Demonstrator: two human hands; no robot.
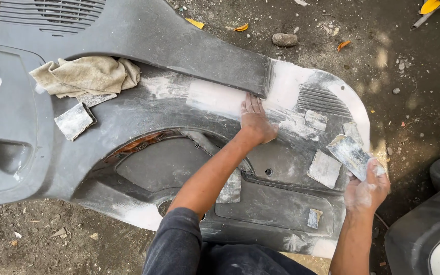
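Note:
A large grey plastic car trim panel [143, 35] lies on the dirt ground, streaked with white filler dust. My left hand [254, 118] lies flat on a white filler patch [212, 97] near the panel's raised ridge, fingers together and pointing away from me. My right hand [366, 189], dusted white, grips a worn piece of sandpaper [348, 154] above the panel's right edge.
Several dusty sandpaper pieces lie on the panel, one [75, 120] at the left and others [325, 168] at the right. A beige rag [87, 75] is bunched at the upper left. A stone [284, 39] lies on the dirt beyond. A dark car part [429, 229] sits at lower right.

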